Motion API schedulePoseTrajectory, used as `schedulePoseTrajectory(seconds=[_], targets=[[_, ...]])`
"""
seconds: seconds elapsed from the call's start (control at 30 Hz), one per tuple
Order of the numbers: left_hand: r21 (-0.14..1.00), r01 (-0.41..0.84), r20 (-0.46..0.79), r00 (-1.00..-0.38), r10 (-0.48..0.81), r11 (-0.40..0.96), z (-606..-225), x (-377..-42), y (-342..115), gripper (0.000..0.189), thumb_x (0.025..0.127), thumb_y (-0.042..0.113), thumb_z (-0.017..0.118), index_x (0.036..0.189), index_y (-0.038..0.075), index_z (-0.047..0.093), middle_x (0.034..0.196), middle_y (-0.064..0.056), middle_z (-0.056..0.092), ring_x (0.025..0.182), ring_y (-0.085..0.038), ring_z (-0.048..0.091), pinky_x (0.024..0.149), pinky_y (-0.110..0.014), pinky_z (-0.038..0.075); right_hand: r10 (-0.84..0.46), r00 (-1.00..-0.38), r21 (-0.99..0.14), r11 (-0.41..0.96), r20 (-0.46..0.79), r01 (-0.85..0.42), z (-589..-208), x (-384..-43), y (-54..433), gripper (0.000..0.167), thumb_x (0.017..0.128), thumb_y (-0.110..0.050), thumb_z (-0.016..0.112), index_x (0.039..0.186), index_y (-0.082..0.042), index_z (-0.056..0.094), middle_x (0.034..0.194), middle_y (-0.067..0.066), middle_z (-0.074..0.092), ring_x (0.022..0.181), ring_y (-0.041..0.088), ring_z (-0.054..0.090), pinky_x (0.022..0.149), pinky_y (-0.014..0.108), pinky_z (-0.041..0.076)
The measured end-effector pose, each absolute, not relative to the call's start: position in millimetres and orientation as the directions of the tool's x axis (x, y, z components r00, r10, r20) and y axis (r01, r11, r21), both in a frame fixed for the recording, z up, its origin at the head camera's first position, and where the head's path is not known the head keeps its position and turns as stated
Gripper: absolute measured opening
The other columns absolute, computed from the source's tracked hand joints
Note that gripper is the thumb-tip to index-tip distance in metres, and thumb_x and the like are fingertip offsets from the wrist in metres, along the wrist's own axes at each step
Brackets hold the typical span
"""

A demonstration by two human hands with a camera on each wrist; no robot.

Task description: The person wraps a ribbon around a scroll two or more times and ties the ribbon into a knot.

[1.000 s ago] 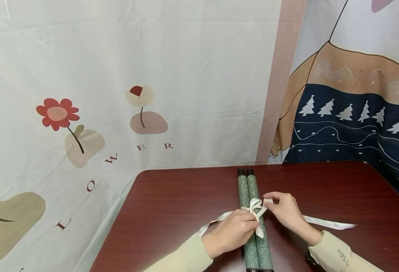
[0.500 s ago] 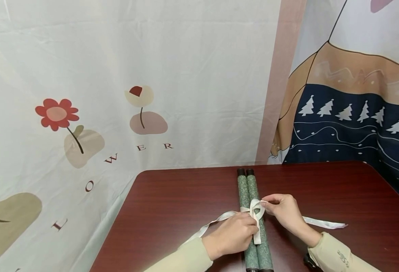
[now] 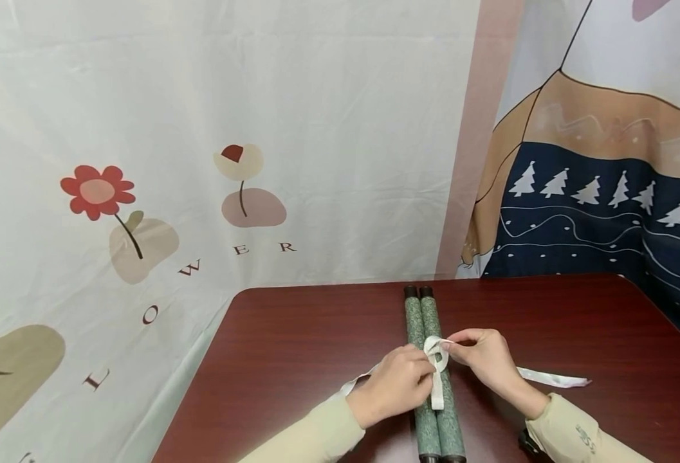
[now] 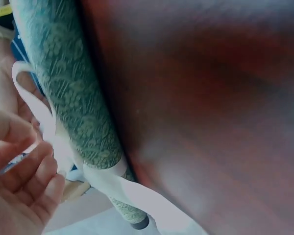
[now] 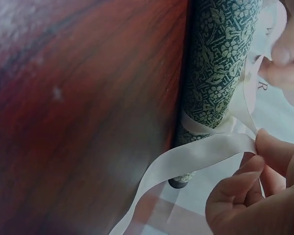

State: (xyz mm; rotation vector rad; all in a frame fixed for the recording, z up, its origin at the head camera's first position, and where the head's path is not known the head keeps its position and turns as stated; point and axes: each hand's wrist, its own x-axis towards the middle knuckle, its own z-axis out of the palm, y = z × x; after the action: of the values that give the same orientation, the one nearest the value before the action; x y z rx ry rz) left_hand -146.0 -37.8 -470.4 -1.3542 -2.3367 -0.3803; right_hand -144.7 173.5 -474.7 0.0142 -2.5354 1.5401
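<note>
Two green patterned scrolls (image 3: 429, 411) with black ends lie side by side on the table, bound by a white ribbon (image 3: 437, 392). Between the hands the ribbon forms a small loop over the scrolls, and one tail hangs down along them. My left hand (image 3: 394, 382) grips the ribbon just left of the loop, its fingers bent over the left scroll. On the other side, my right hand (image 3: 484, 360) pinches the ribbon between thumb and index finger. The right wrist view shows this pinch closely, with the ribbon (image 5: 201, 154) sweeping away from the fingertips (image 5: 264, 139).
The dark red table (image 3: 316, 334) has its far edge against a pale flower-printed curtain (image 3: 345, 161). A navy curtain with white trees (image 3: 600, 212) hangs at the right. A long ribbon tail (image 3: 554, 378) extends right, past the right wrist.
The ribbon loop by my right fingers has become smaller, and its right tail has drawn leftward. My left hand has lifted slightly; the right hand stays almost in place.
</note>
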Motion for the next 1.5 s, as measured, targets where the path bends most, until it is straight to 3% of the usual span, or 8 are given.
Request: schedulePoseTrajectory(seconds=[0.1,0.23,0.3,0.4,0.63,0.87,1.17,1.5], targets=[[0.219,0.8,0.479,-0.587,0.653,0.558,-466.7,-152.2,-35.2,0.011,0.093,0.008,0.071,0.091,0.011,0.082,0.083,0.005,0.07,0.078,-0.006,0.06,0.073,-0.015,0.049,0.082,-0.982,-0.868,0.484,0.17,-0.11,-475.3,-144.9,173.7,0.007,0.085,-0.014,0.088,0.085,-0.008,0.083,0.078,0.001,0.077,0.074,0.007,0.064,0.064,0.022,0.051],[0.539,0.586,0.34,-0.809,0.48,0.605,-463.6,-160.2,-30.6,0.013,0.097,0.01,0.07,0.095,0.006,0.081,0.081,0.004,0.068,0.068,-0.001,0.055,0.064,-0.014,0.047,0.078,-0.987,-0.887,0.453,0.142,-0.092,-474.9,-144.6,173.4,0.009,0.086,-0.014,0.088,0.086,-0.006,0.084,0.075,0.001,0.076,0.071,0.005,0.065,0.063,0.021,0.052],[0.661,0.465,0.251,-0.877,0.41,0.589,-463.7,-164.3,-28.0,0.014,0.098,0.011,0.069,0.093,0.006,0.081,0.073,0.007,0.065,0.059,0.001,0.05,0.055,-0.015,0.043,0.076,-0.99,-0.902,0.425,0.119,-0.076,-474.7,-144.6,173.1,0.01,0.086,-0.013,0.087,0.088,-0.004,0.083,0.074,0.002,0.076,0.07,0.005,0.066,0.063,0.02,0.053],[0.744,0.347,0.161,-0.922,0.352,0.571,-465.0,-169.6,-24.6,0.016,0.097,0.014,0.071,0.085,0.01,0.081,0.06,0.012,0.058,0.047,0.0,0.043,0.047,-0.018,0.037,0.065,-0.995,-0.928,0.369,0.08,-0.051,-474.4,-144.5,172.4,0.012,0.087,-0.01,0.086,0.09,0.001,0.082,0.075,0.006,0.077,0.068,0.006,0.069,0.061,0.021,0.056],[0.792,0.284,0.13,-0.943,0.305,0.541,-468.9,-174.1,-23.3,0.014,0.091,0.008,0.074,0.081,0.007,0.083,0.064,0.009,0.068,0.05,0.001,0.047,0.048,-0.018,0.041,0.031,-0.997,-0.939,0.339,0.073,-0.058,-475.6,-145.8,170.6,0.008,0.088,-0.005,0.084,0.089,0.002,0.082,0.074,0.008,0.076,0.065,0.008,0.069,0.06,0.023,0.057],[0.88,0.196,0.086,-0.962,0.261,0.433,-470.8,-171.6,-24.8,0.014,0.095,0.009,0.071,0.088,0.005,0.083,0.073,0.008,0.071,0.059,0.0,0.053,0.056,-0.019,0.045,-0.029,-0.993,-0.926,0.359,0.114,-0.117,-475.6,-144.5,169.0,0.008,0.086,-0.006,0.085,0.088,0.0,0.082,0.074,0.007,0.076,0.065,0.007,0.068,0.059,0.022,0.055],[0.846,0.308,0.189,-0.936,0.296,0.434,-467.9,-163.1,-21.2,0.014,0.1,0.013,0.071,0.101,0.005,0.082,0.092,0.002,0.077,0.067,0.003,0.056,0.063,-0.018,0.048,-0.026,-0.99,-0.88,0.456,0.138,-0.135,-474.9,-146.0,163.5,0.006,0.084,-0.009,0.087,0.084,-0.005,0.083,0.065,0.0,0.072,0.059,0.005,0.063,0.057,0.021,0.05],[0.751,0.499,0.304,-0.842,0.445,0.432,-472.4,-157.9,-19.1,0.016,0.101,0.008,0.069,0.109,0.003,0.082,0.1,-0.003,0.077,0.085,0.003,0.062,0.072,-0.014,0.051,0.014,-0.998,-0.916,0.398,0.057,-0.047,-478.5,-146.4,162.0,0.004,0.084,-0.002,0.083,0.086,0.001,0.081,0.066,0.004,0.073,0.06,0.014,0.07,0.056,0.023,0.055]])
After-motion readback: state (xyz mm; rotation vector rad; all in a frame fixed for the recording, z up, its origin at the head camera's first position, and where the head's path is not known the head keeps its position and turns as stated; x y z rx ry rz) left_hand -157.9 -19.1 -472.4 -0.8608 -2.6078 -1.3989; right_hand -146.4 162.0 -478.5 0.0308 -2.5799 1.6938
